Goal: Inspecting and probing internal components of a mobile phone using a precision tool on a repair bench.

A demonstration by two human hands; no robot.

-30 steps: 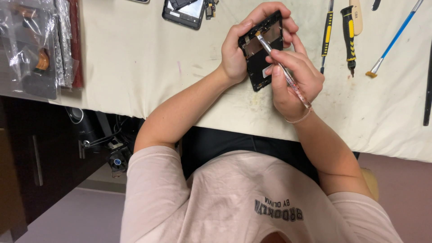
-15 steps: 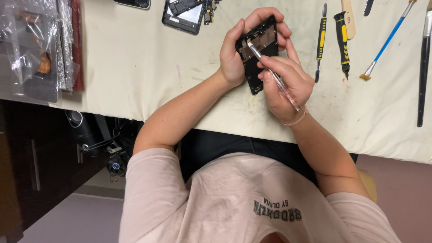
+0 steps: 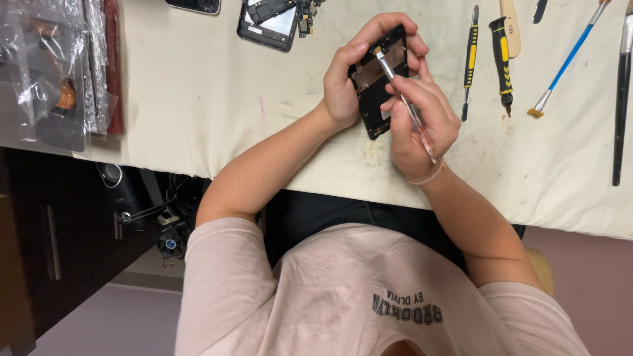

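Observation:
My left hand [image 3: 341,89] is shut around a black phone frame [image 3: 371,109], holding it tilted above the cream-covered table [image 3: 198,105]. My right hand [image 3: 422,125] grips a thin metal tool [image 3: 403,100] with a clear, reddish handle, like a pen. The tool's tip rests on the upper part of the frame, near my left fingertips. A thin band circles my right wrist. The fingers of both hands hide the frame's far edge.
An opened phone body [image 3: 267,25] and small parts lie at the top of the table. Two yellow-and-black screwdrivers [image 3: 469,59] [image 3: 502,62], a blue-handled brush [image 3: 567,59] and a long black tool [image 3: 620,99] lie to the right. Plastic bags [image 3: 53,72] sit at the left edge.
Both hands have stayed together on the phone frame, with the tool tip shifting slightly toward the frame's top. The view has drifted a little.

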